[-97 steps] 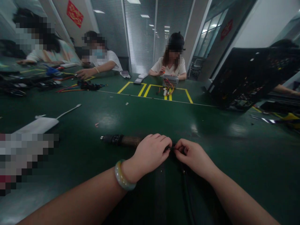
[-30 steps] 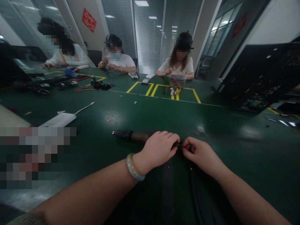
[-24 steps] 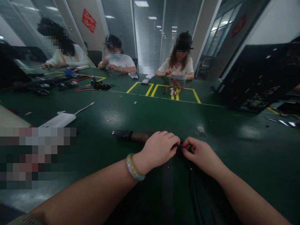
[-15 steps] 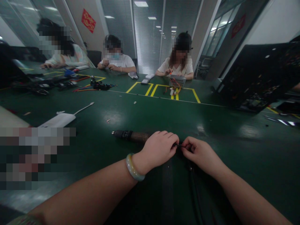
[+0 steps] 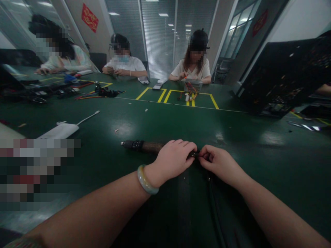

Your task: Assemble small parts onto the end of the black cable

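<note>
A tool that looks like an electric screwdriver (image 5: pixel 148 147) lies crosswise on the green table, its black nose and metal tip pointing left. My left hand (image 5: pixel 173 159), with a jade-like bangle on the wrist, is closed over the tool's rear part and hides much of it. Close beside it on the right, my right hand (image 5: pixel 218 163) pinches a small dark connector (image 5: pixel 196 155) at the tool's back end. Whether the connector is seated in the tool cannot be made out. A black cable (image 5: pixel 213 203) runs from below my right hand towards the near edge.
A white power strip or adapter (image 5: pixel 60 131) with a short cord lies at left, near a blurred-out patch. Tangled wires and dark parts (image 5: pixel 103 90) lie farther back. Three people sit across the table (image 5: pixel 160 119). A large black panel (image 5: pixel 279 75) stands at right.
The whole view has shifted slightly, so things appear a little higher and further left. Both hands keep their hold, and the gap between them looks slightly smaller.
</note>
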The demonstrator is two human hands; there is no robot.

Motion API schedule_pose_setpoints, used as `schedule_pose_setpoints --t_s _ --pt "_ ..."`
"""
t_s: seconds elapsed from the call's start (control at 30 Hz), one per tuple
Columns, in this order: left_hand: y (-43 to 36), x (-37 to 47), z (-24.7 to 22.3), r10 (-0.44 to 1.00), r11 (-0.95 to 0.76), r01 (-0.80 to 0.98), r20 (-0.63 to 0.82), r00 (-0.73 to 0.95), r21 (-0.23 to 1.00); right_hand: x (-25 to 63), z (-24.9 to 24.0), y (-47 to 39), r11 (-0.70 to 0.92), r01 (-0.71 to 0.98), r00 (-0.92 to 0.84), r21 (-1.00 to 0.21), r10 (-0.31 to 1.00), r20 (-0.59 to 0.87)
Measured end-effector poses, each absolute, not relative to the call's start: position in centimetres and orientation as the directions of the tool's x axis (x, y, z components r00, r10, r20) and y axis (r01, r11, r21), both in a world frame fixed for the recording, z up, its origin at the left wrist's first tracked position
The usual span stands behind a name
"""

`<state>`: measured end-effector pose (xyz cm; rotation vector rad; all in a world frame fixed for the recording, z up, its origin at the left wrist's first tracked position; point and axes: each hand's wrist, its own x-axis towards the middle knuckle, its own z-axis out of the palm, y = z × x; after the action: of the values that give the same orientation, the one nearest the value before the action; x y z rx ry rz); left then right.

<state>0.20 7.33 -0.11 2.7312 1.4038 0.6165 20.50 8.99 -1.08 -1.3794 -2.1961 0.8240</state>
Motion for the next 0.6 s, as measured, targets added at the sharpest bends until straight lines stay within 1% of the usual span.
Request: schedule_pose_setpoints --t_s 0.3,0.6 --pt "7.32 0.1 0.03 0.776 -0.613 0.764 0.339 0.532 0.201 20.3 -0.65 8.77 0.311 0.664 -0.414 -0.68 0.91 0.013" --pt "7.32 0.24 0.11 0.798 -0.585 0.788 0.311 0.517 0.192 20.27 -0.53 8.65 0.307 0.666 -0.404 -0.68 0.915 0.017"
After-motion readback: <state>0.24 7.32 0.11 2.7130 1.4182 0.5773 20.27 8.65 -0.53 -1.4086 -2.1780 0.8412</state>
